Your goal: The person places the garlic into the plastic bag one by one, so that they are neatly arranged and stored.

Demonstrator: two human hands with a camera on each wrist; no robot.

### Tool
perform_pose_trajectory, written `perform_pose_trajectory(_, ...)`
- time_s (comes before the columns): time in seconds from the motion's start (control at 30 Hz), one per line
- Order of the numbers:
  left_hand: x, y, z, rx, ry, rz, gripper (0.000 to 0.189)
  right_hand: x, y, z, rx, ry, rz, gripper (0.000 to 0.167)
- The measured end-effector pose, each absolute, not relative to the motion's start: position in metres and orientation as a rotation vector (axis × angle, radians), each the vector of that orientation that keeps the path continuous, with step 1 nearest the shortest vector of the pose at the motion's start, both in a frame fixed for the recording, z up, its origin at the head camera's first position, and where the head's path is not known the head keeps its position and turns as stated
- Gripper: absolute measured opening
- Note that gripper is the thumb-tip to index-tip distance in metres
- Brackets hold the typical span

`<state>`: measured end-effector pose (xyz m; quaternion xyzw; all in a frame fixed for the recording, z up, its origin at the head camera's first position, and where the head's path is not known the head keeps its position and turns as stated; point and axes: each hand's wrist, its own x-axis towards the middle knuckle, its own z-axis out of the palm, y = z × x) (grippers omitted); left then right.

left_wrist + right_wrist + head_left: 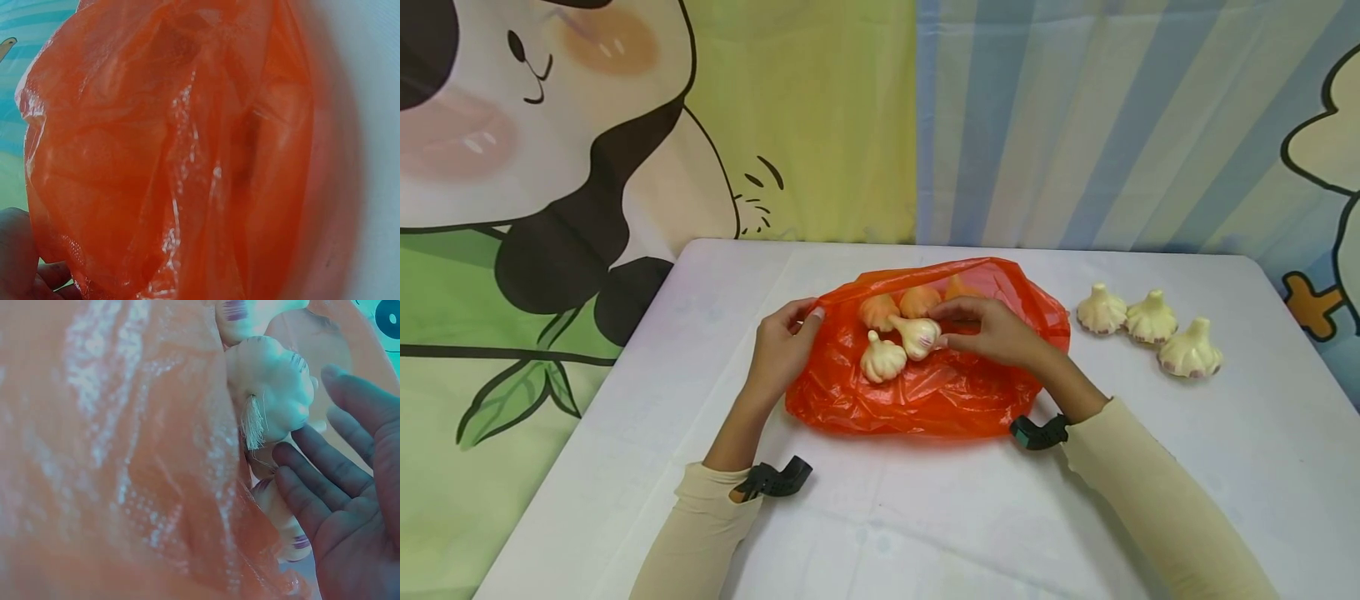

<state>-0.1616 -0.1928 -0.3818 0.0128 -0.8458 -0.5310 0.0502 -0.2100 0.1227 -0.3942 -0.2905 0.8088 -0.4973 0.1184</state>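
A red plastic bag [917,412] lies spread on the table with its mouth raised at the back. My left hand [781,346] pinches the bag's left rim between thumb and fingers. At the bag's opening, two garlic bulbs, one tilted [919,336] and one upright [883,358], sit side by side. Several more bulbs behind them look orange through the film. My right hand [992,332] reaches in from the right. In the right wrist view its fingers [322,472] are extended, thumb apart, fingertips right at a garlic bulb [269,384] with dry roots.
Three garlic bulbs [1150,317] stand in a slanting row on the white table [880,533], right of the bag. A printed cloth [820,117] with a cartoon panda hangs behind the table. Dark wrist cameras [775,479] jut from both wrists.
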Motion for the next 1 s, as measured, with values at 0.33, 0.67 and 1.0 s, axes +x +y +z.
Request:
perform_pose_trajectory(0.33, -0.163, -0.193, -0.382, 0.04, -2.58, -1.594, 0.038, -0.209, 0.12, -0.396, -0.782, 2.492, -1.365, 0.037)
perform_pose_trajectory(0.67, -0.163, -0.193, -0.382, 0.044, -2.585, -1.594, 0.038, -0.204, 0.122, -0.396, -0.784, 2.549, -1.314, 0.034)
perform_pose_trajectory(1.0, -0.163, -0.192, -0.382, 0.048, -2.587, -1.589, 0.037, -0.192, 0.139, -0.384, -0.787, 2.608, -1.325, 0.038)
